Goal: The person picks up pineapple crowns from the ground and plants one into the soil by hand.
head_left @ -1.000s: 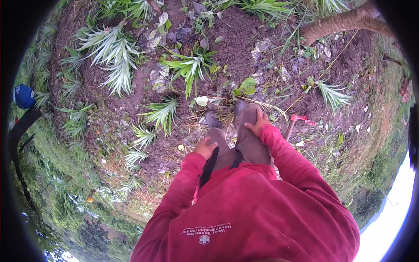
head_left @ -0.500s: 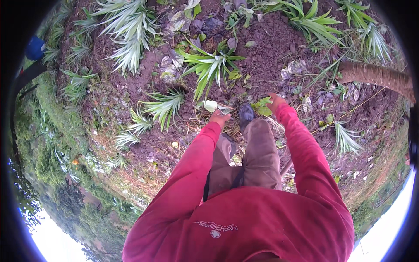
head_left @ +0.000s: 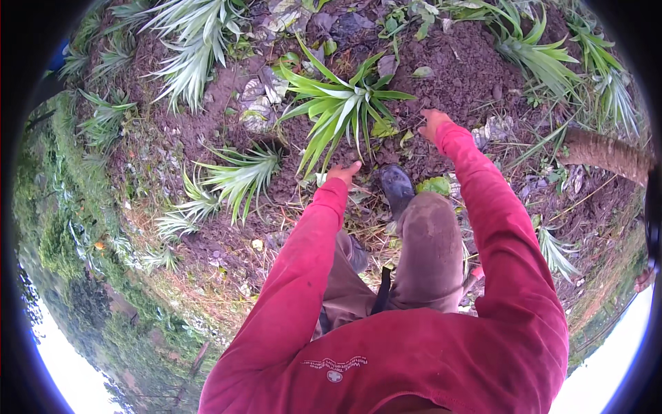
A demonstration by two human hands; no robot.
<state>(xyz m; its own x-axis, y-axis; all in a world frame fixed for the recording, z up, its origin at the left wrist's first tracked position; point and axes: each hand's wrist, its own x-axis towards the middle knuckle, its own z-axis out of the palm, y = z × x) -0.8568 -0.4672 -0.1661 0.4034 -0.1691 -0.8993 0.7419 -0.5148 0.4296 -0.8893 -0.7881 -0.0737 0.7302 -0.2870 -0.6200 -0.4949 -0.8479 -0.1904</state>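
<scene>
A pineapple plant [head_left: 348, 100] with long, pointed green leaves grows from the dark soil in front of me. My left hand [head_left: 343, 174] is just below its lower leaf tips, with the thumb apart and nothing visible in it. To the right of the plant, my right hand [head_left: 434, 124] reaches over the soil, its fingers stretched and holding nothing. Both hands appear apart from the leaves. To the left of my left hand stands a smaller pineapple plant [head_left: 245, 178]. A dark boot [head_left: 397, 188] on my foot is planted between the hands.
More pineapple plants grow at the upper left [head_left: 196, 48] and upper right [head_left: 534, 52]. A brown trunk or thick branch [head_left: 607, 155] juts in at the right. Dry leaves [head_left: 258, 103] and straw litter the ground. Green shrubbery [head_left: 62, 255] covers the left side.
Both hands have moved forward and closer to the pineapple plant, the right one rising beside it. My body leans farther forward, and the plants appear larger and nearer.
</scene>
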